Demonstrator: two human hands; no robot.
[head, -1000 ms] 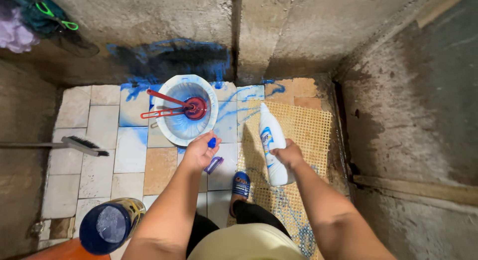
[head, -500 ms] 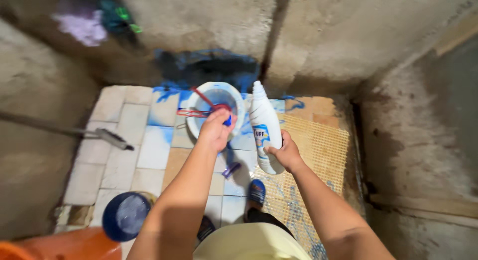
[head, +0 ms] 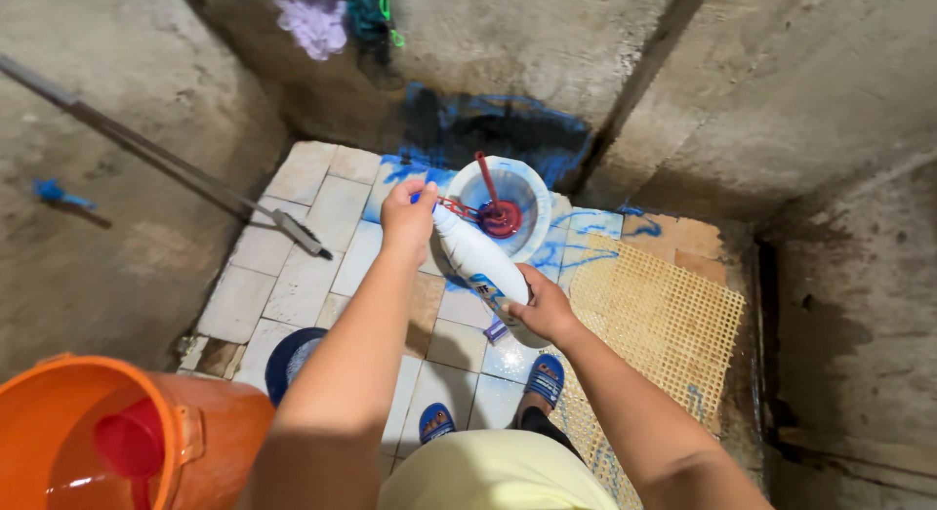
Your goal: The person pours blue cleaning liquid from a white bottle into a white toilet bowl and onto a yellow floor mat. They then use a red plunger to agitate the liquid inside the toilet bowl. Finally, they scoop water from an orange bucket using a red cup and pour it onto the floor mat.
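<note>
Bottle [head: 480, 266], white plastic, one: right hand [head: 543, 310] wrapped tight round its base, tilted, neck toward squat pan [head: 532, 193]. Left hand [head: 408, 217] pinched shut at nozzle on blue cap [head: 417, 198]. Change since a second ago: cap hand was apart from bottle, now meets neck; judged capping. Beyond grip: one red plunger [head: 498, 215], one long brush [head: 298, 234], one orange bucket [head: 210, 427], two blue sandals [head: 544, 377].
</note>
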